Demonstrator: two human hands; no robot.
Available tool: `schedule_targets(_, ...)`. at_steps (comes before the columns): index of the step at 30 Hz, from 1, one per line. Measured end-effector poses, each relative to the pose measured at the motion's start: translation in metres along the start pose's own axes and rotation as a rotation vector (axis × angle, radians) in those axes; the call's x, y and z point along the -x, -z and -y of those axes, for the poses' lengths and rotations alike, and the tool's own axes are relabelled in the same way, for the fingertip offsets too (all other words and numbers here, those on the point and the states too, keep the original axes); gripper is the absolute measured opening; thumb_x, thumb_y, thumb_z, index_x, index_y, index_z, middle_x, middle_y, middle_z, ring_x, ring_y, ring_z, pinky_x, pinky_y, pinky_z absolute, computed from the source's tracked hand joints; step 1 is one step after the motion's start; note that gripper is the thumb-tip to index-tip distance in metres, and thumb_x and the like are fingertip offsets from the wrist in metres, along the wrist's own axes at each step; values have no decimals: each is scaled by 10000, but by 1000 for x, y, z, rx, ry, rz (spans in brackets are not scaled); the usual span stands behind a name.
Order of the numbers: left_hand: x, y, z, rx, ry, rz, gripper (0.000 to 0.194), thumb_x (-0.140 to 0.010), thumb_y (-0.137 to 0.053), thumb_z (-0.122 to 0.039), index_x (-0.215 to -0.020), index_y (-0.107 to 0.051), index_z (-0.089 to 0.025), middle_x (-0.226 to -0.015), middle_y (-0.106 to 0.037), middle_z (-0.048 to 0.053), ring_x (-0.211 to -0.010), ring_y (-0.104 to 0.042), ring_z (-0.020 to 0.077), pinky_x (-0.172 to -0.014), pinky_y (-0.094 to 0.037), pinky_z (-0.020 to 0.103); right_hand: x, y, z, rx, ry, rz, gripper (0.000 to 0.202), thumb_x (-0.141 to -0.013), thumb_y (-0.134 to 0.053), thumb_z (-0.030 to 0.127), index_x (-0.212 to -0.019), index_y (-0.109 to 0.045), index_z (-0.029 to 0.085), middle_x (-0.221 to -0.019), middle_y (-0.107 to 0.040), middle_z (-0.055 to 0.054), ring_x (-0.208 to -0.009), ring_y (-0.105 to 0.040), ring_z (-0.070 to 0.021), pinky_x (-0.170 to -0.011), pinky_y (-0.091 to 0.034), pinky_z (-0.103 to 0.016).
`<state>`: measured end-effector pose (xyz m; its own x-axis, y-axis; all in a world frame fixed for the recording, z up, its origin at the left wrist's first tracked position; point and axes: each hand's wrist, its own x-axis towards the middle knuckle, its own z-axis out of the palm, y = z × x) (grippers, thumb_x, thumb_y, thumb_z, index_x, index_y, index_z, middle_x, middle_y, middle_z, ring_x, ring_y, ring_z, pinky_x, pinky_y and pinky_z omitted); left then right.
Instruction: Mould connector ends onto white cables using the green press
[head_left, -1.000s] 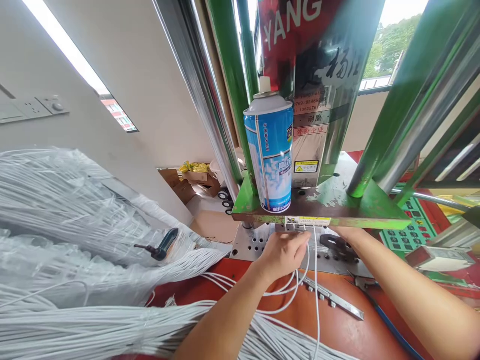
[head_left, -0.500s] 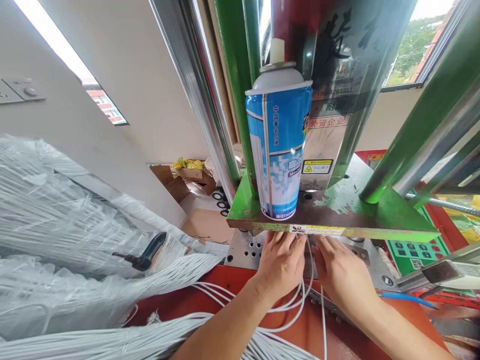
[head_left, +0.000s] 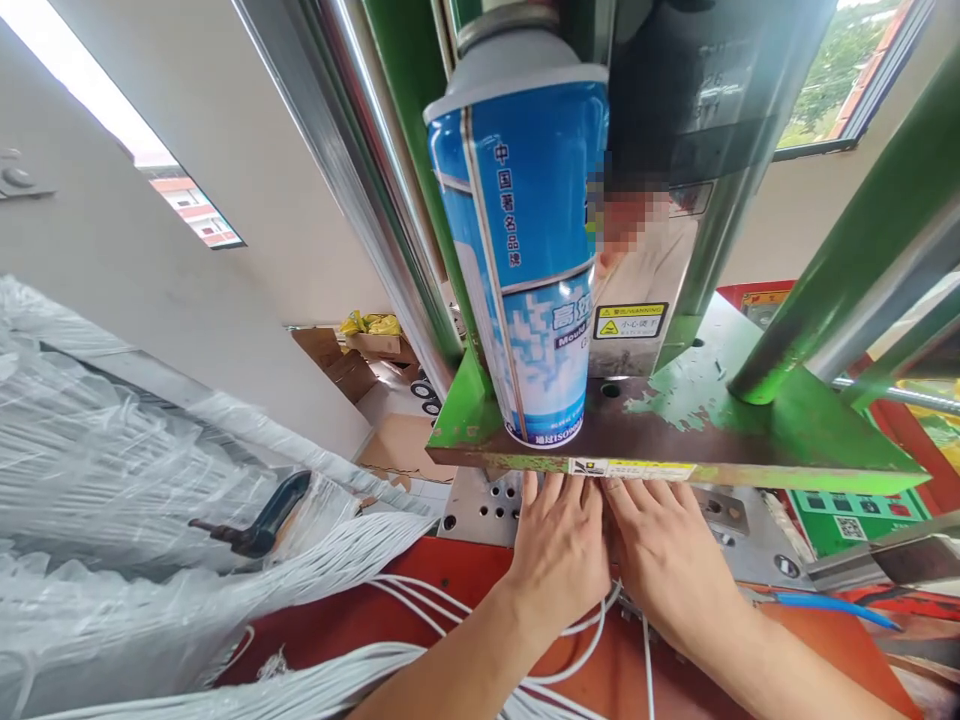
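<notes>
My left hand (head_left: 559, 545) reaches forward, palm down, over the metal mould block (head_left: 480, 505) under the green press plate (head_left: 525, 462). My right hand (head_left: 664, 550) lies close beside it in the same pose. On both hands the fingers are stretched out and slightly apart, with their tips and thumbs hidden by the plate or the hands. White cables (head_left: 592, 645) loop up beneath the hands; whether any is pinched is hidden. Above my left hand, a blue spray can (head_left: 525, 270) stands on the plate near its front edge.
Bundles of white cable (head_left: 322, 670) lie along the red machine bed (head_left: 450, 570). Plastic-wrapped cable (head_left: 112, 470) and a dark-handled tool (head_left: 266, 520) are at the left. Green columns (head_left: 847, 250) rise from the plate. A blue hose (head_left: 840, 605) runs at the right.
The view has come closer to the can and plate. My hands have drawn together, the right one moving left toward the other, and the cable between them is now covered.
</notes>
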<state>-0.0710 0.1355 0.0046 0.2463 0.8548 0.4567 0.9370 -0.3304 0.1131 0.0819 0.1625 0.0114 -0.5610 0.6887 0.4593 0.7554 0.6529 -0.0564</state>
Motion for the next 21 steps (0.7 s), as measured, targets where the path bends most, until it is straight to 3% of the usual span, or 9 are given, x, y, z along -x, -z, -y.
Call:
schedule_targets(5,-3,-18,3,-51,-3,-81,321,-890,-552,-169,-1195,-648,-144,-1138,-703,118,-1089,-610,303,-1059,-445,519,-3,-18,-5,91,9,11,257,-926,-551,141,-1151,-672,164,-970,-703,-98,-882,-585,-271,-838,-390,-404)
schedule_targets(7,-3,-26,6,-85,-19,-106,289,-900,-549,-165,-1165,-664,-139,-1100,-709,120,-1062,-619,301,-1046,-458,508,-3,-23,-7,88,1,-4,254,-933,-540,148,-1146,-677,161,-970,-699,-112,-906,-584,-277,-853,-394,-405)
schedule_targets(10,-5,-32,7,-124,-54,-125,378,-917,-545,-171,-1279,-636,-111,-1202,-700,137,-1150,-610,315,-1100,-436,517,-5,-26,-4,44,-25,-24,281,-966,-501,167,-1196,-661,143,-1074,-694,-147,-1012,-579,-310,-928,-401,-444)
schedule_targets(13,-12,-26,5,-88,-39,-134,398,-934,-545,-189,-1315,-625,-108,-1265,-690,145,-1219,-598,320,-1151,-412,524,-13,-20,-4,20,-28,-31,277,-984,-479,173,-1193,-654,125,-1100,-697,-156,-1023,-591,-322,-933,-429,-471)
schedule_targets(15,-16,-12,4,-3,-17,-113,402,-947,-515,-162,-1335,-616,-133,-1308,-681,135,-1259,-593,304,-1171,-409,517,-15,-9,-8,5,-19,-45,300,-1016,-452,200,-1248,-627,126,-1145,-703,-144,-1047,-613,-306,-932,-463,-458)
schedule_targets(18,-2,17,9,158,15,-64,481,-995,-450,-165,-1470,-521,-178,-1465,-595,130,-1392,-522,289,-1199,-404,528,14,13,-17,-39,-5,-88,436,-1075,-391,320,-1450,-491,121,-1400,-622,-159,-1279,-572,-293,-1030,-487,-449)
schedule_targets(21,44,36,19,349,105,-40,499,-1043,-468,-317,-1538,-460,-252,-1573,-492,123,-1464,-460,288,-1182,-451,513,90,23,-22,-140,-48,-135,614,-1051,-422,410,-1615,-308,197,-1642,-395,-117,-1473,-428,-314,-1146,-450,-516)
